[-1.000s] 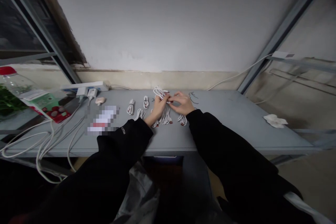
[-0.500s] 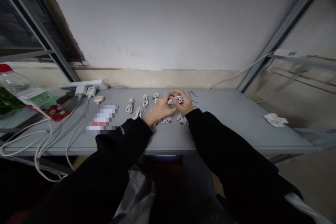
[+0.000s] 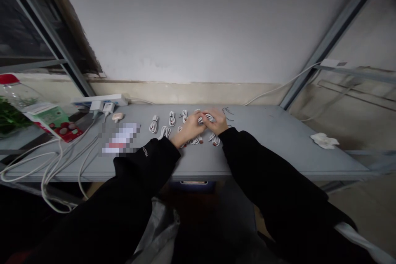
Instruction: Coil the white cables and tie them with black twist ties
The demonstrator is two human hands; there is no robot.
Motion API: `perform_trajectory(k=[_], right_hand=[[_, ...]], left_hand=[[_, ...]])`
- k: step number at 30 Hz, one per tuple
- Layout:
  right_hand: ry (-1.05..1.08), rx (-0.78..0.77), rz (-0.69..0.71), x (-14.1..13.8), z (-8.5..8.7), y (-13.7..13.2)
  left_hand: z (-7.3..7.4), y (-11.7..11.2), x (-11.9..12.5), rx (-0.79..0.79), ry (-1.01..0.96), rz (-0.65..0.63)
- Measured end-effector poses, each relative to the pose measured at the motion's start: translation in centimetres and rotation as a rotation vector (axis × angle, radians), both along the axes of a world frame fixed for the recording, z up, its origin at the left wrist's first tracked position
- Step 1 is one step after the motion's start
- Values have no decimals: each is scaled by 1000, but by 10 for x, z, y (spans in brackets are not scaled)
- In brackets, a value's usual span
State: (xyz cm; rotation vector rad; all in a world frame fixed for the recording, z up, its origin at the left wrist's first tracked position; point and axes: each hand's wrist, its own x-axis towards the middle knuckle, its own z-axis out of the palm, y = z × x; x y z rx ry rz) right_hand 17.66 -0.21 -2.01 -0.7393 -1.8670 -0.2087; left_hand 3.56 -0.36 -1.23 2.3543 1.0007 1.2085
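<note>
Taking the hands as the middle of a clock with twelve towards the wall, the nearest things are untied cable bundles, spread on the table from five round to almost nine o'clock, probably kept close for easy reach. A crumpled tissue lies well apart between three and four, out of the way. At the centre, the right hand curls round a white cable coil, thumb across it, likely so the loops cannot spring apart. The left hand meets the coil's left end, fingertips drawn almost together; whether they pinch cable or a tie, I cannot tell. Slightly farther, towards nine to ten, tied bundles stand in a row, seemingly separated from the untied ones. Loose black ties lie near two, handy for the right hand. Beyond, between nine and ten, sits a power strip, close to the wall.
</note>
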Motion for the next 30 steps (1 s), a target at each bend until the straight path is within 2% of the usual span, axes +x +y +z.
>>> perform_trajectory(k=[3, 7, 10, 13, 17, 23, 27, 28, 30], right_hand=[[-44, 78, -17, -2, 1, 3], [-119, 265, -71, 1, 2, 10], [-231, 307, -99, 4, -1, 14], [-272, 194, -78, 3, -4, 11], [-160, -74, -45, -1, -4, 8], [73, -425, -97, 4, 6, 19], [53, -592, -39, 24, 18, 32], [75, -620, -60, 33, 21, 36], [152, -650, -191, 56, 28, 46]], left_hand=[[2, -2, -1, -55, 108, 98], [9, -8, -1, -116, 319, 269], [12, -10, 0, -129, 415, 323], [11, -9, 1, -137, 449, 347], [8, -5, -1, -123, 438, 376], [6, -2, -4, 23, 461, 241], [3, -1, -4, 1, 464, 247], [3, 0, -4, -19, 423, 265], [1, 3, -5, -73, 304, 304]])
